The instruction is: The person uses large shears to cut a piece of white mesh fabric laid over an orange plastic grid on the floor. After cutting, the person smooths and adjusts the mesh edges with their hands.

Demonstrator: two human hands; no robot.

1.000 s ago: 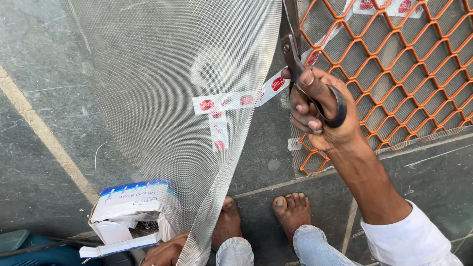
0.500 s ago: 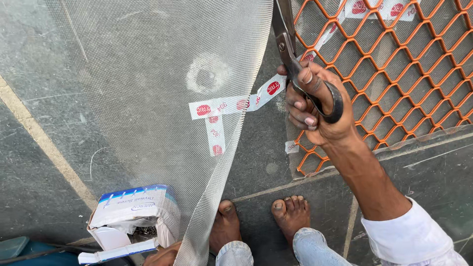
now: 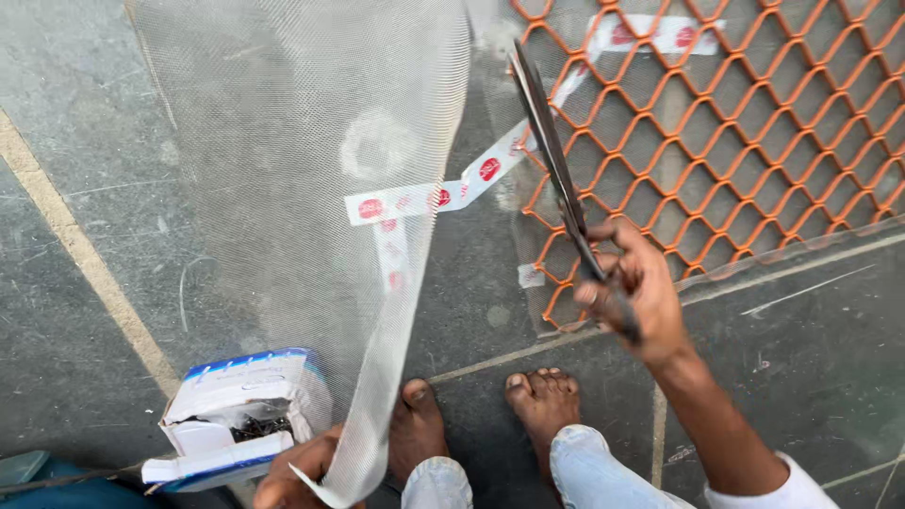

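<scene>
My right hand grips the handles of a pair of long dark scissors, blades shut and pointing up along the left edge of an orange diamond-pattern metal grille. A sheet of fine grey wire mesh hangs over the floor to the left, stuck with strips of white tape with red dots. At the bottom edge my left hand pinches the lower corner of the mesh. My two bare feet stand on the floor below the scissors.
An open white and blue cardboard box holding small dark pieces sits on the grey stone floor at lower left. A pale line runs diagonally across the floor. More white tape sticks on the grille's top.
My right hand has dropped lower and the scissors have drawn back from the mesh edge, now showing their full blades. The view has shifted slightly; my left hand still holds the mesh corner.
</scene>
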